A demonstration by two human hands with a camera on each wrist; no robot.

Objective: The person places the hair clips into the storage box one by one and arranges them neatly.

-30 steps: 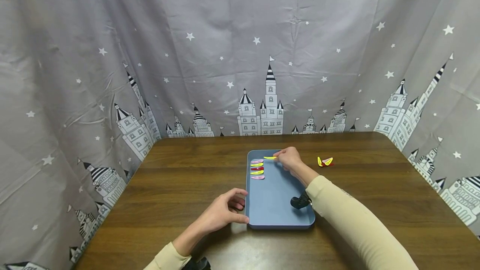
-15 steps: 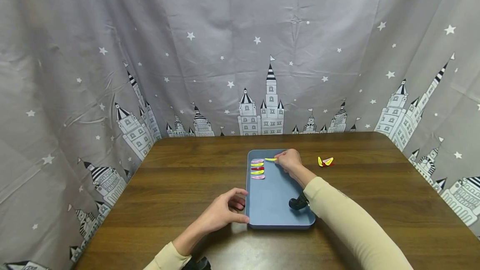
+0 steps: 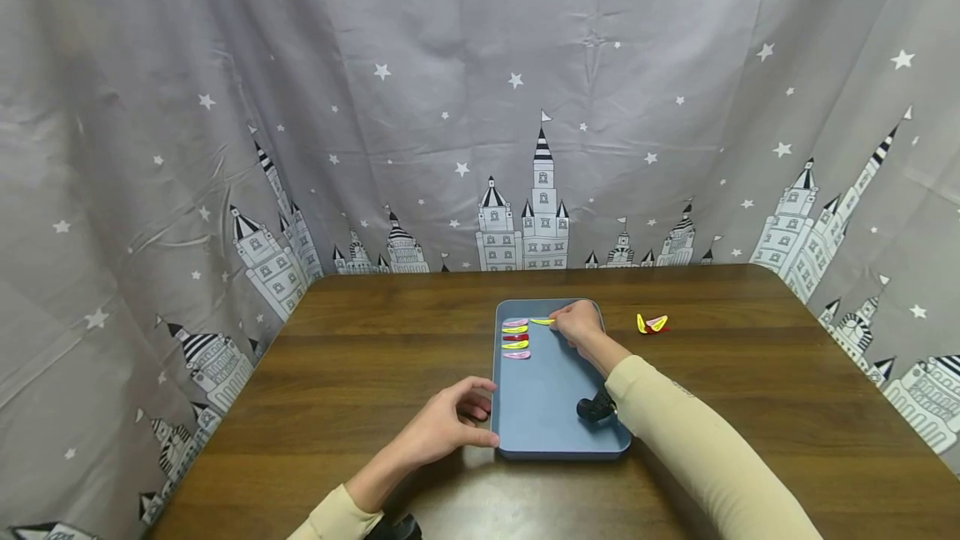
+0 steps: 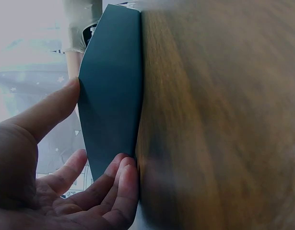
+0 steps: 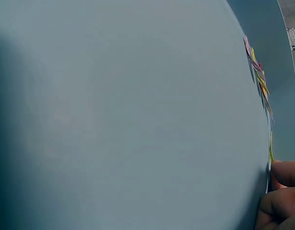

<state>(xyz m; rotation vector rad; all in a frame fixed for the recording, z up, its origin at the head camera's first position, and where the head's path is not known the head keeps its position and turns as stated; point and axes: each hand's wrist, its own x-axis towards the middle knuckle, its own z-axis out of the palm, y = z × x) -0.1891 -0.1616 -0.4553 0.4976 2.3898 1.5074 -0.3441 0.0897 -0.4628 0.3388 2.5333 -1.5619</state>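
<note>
A blue tray [image 3: 558, 407] lies on the table, with a column of hair clips along its left side: pink, yellow and red ones, such as the red clip [image 3: 515, 337]. To the right of that column's far end, my right hand [image 3: 579, 325] pinches the end of a yellow hair clip [image 3: 542, 322]. In the right wrist view this yellow clip [image 5: 271, 146] sits low at the tray floor, right at the fingertips. My left hand [image 3: 447, 422] rests against the tray's left wall, thumb [image 4: 70, 93] at the rim and the other fingers loosely bent beside the wall [image 4: 111, 86].
A small pile of yellow, pink and red hair clips [image 3: 652, 324] lies on the wooden table [image 3: 375, 348] to the right of the tray. A grey curtain [image 3: 420, 132] with printed castles and stars hangs behind the table.
My right hand has moved slightly toward me with the yellow clip, which now sits lower, near the far end of the column. The left hand stays against the tray.
</note>
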